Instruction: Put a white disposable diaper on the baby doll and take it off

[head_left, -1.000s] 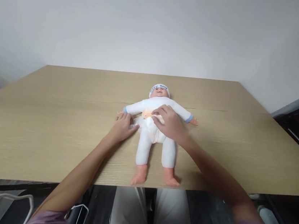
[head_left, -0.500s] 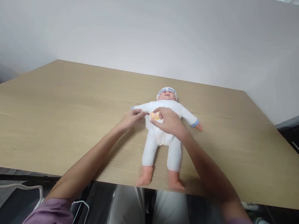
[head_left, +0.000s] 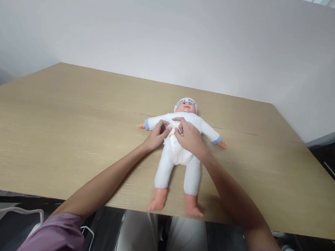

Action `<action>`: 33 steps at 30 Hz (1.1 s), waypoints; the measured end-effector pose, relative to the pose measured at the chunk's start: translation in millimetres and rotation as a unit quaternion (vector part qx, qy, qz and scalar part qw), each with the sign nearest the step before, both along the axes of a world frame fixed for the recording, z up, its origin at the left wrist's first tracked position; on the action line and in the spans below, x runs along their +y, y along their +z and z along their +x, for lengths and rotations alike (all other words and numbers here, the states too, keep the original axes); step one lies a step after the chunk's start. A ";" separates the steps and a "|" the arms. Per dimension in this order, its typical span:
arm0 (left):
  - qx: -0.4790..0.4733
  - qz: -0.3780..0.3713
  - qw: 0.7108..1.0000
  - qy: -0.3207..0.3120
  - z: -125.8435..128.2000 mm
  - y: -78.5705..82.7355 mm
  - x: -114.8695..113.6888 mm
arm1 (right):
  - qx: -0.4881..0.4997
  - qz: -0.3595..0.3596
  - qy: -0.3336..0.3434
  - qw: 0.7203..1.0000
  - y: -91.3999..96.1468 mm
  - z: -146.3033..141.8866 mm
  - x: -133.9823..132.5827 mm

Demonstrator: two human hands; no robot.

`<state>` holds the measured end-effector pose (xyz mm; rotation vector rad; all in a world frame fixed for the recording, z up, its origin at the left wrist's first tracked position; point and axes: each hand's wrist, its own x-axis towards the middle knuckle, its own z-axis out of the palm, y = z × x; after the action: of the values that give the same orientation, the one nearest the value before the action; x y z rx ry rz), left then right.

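**Your left hand [head_left: 156,135] and right hand [head_left: 191,137] at the waist of the doll's [head_left: 187,115] diaper [head_left: 179,155]**

You have the doll on its back just right of the frame's centre, its head towards the top and its bare feet beside the near edge of the table [head_left: 62,137]. The white diaper sits around its hips at mid-frame, over the white suit, with its front lying up on the belly.

Your left hand comes in from the lower left and touches the left side of the diaper's waist, thumb and fingers bent close to each other; you cannot tell whether they pinch the material. Your right hand comes in from the lower right and lies over the right part of the waist. Its index finger and thumb show a gap between them, but the other fingers are hidden, so you cannot tell whether it grips the diaper.

The doll's arms spread to either side, with blue cuffs. A white headband [head_left: 186,101] with blue lettering circles its head. A pale wall [head_left: 167,27] fills the upper frame.
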<state>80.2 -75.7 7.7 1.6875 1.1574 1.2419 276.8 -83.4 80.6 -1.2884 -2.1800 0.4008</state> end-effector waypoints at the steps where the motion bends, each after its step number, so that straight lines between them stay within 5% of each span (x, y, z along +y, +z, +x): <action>1: 0.004 -0.002 1.000 -0.008 -1.0 -1.5 2.3 | 0.003 -0.004 -0.002 1.000 0.4 -0.3 1.1; 5: 0.016 0.008 0.999 0.028 0.5 6.2 0.0 | 0.033 0.032 -0.015 0.999 10.1 -1.2 -2.0; 9: 0.030 0.070 0.990 0.115 2.0 32.3 -39.7 | 0.085 0.107 -0.013 0.991 25.9 7.7 -42.3; 11: 0.076 0.122 0.987 0.075 0.0 45.4 -71.6 | 0.110 0.077 0.020 0.991 26.7 19.8 -76.7; 15: 0.232 0.131 0.956 -0.121 -3.5 56.2 -128.4 | 0.082 -0.063 0.089 0.991 5.6 53.0 -135.1; 18: 0.277 0.106 0.945 -0.138 0.3 52.3 -145.1 | 0.026 -0.070 0.042 0.996 -15.2 71.1 -144.0; 24: 0.316 0.067 0.946 -0.013 18.8 38.8 -119.6 | 0.003 -0.022 -0.052 0.998 -31.0 65.4 -115.9; 33: 0.275 0.124 0.953 -0.032 16.2 23.7 -77.6 | -0.013 0.046 -0.031 0.998 -46.3 54.5 -93.5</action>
<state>96.5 -153.3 31.4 2.3390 1.2829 0.9255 331.4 -176.9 34.2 -1.3142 -2.1473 0.2576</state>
